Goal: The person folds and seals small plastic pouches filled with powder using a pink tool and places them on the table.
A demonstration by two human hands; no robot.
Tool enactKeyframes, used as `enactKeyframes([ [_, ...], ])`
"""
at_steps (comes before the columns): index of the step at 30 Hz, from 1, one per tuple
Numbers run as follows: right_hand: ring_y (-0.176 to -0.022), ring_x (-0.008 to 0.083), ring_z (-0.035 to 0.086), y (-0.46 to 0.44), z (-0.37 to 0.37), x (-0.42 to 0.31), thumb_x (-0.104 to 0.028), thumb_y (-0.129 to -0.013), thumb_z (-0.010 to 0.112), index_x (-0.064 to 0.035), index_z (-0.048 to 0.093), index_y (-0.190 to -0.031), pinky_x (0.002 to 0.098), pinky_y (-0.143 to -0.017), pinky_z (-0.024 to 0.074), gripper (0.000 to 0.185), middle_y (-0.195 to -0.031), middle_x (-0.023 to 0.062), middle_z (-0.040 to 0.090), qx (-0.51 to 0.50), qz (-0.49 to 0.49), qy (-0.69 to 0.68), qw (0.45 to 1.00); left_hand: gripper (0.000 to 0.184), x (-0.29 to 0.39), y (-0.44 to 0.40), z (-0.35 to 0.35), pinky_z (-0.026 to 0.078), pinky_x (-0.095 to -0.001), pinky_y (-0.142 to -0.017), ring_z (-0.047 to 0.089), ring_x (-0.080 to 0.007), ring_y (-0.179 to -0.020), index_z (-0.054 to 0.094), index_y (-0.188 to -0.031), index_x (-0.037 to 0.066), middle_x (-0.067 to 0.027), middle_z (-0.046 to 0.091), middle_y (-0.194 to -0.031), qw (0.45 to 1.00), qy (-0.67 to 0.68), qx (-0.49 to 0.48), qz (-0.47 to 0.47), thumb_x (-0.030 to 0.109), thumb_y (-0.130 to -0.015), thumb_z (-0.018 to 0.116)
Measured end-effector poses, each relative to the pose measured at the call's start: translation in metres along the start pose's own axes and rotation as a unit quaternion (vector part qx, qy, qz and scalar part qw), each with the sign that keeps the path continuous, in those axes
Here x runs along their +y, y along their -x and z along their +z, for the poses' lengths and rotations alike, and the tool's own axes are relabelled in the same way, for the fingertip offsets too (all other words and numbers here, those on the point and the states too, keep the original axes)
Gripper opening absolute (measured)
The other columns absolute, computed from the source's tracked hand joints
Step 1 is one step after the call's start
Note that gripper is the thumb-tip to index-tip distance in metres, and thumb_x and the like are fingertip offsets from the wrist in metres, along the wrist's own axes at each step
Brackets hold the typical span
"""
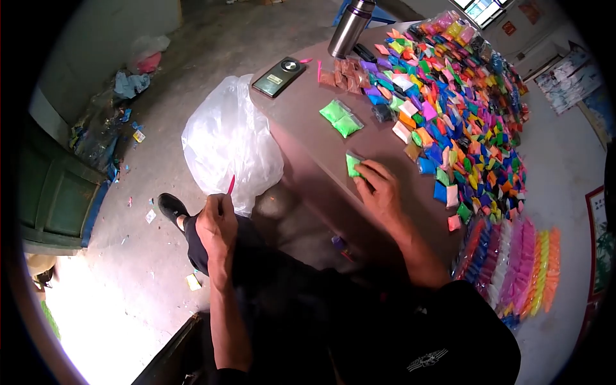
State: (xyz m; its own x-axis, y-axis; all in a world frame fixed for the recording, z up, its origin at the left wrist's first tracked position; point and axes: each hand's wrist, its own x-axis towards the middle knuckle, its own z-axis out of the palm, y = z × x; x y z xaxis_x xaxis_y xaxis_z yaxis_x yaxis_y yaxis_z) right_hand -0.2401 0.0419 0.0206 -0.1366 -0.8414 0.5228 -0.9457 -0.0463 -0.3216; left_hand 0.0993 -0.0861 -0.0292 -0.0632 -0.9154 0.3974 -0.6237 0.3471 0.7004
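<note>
My left hand [217, 224] is closed around a thin pink plastic stick [231, 185] with a pointed tip, held up in front of a clear plastic bag [234, 138]. My right hand [380, 191] rests at the table's near edge, its fingers closed on a small green packet [353, 164]. Farther up lies a joined pair of bright green packets [341, 118], apart from both hands. Several brown packets [346, 76] sit beyond that pair.
A big heap of multicoloured packets [449, 122] covers the right of the brown table [308, 122]. Long strips of packets [513, 263] hang at its near right end. A phone [279, 77] and a steel flask [350, 29] stand near the far left edge. Litter [131, 83] lies on the floor.
</note>
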Motion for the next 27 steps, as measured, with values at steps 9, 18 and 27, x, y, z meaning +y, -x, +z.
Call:
enactKeyframes([
  [9, -0.099, 0.0375, 0.071, -0.107, 0.036, 0.017, -0.011, -0.091, 0.076, -0.0001, 0.075, -0.111, 0.0461, -0.086, 0.0560, 0.023, -0.111, 0.0157, 0.073, 0.090, -0.018, -0.002, 0.996, 0.009, 0.010, -0.018, 0.021, 0.054, -0.0394, -0.065, 0.070, -0.0331, -0.062, 0.069, -0.090, 0.001, -0.0204, 0.071, -0.072, 0.998, 0.032, -0.025, -0.039, 0.008, -0.094, 0.071],
  [18, -0.104, 0.0355, 0.070, -0.130, 0.074, 0.037, -0.013, -0.086, 0.080, -0.0022, 0.077, -0.106, 0.0455, -0.091, 0.0557, 0.023, -0.119, 0.0132, 0.073, 0.082, -0.033, 0.088, 0.992, 0.009, 0.014, -0.023, 0.019, 0.053, -0.0371, -0.063, 0.070, -0.0318, -0.062, 0.067, -0.091, 0.000, -0.0211, 0.070, -0.072, 0.993, 0.058, -0.039, -0.091, 0.007, -0.097, 0.070],
  [27, -0.102, 0.0364, 0.070, -0.136, 0.079, 0.040, -0.014, -0.086, 0.080, -0.0029, 0.076, -0.105, 0.0445, -0.089, 0.0567, 0.021, -0.118, 0.0138, 0.073, 0.062, -0.012, 0.061, 0.996, 0.009, 0.013, -0.023, 0.025, 0.052, -0.0370, -0.060, 0.069, -0.0315, -0.060, 0.065, -0.092, -0.001, -0.0212, 0.069, -0.072, 0.994, 0.071, -0.042, -0.071, 0.005, -0.097, 0.069],
])
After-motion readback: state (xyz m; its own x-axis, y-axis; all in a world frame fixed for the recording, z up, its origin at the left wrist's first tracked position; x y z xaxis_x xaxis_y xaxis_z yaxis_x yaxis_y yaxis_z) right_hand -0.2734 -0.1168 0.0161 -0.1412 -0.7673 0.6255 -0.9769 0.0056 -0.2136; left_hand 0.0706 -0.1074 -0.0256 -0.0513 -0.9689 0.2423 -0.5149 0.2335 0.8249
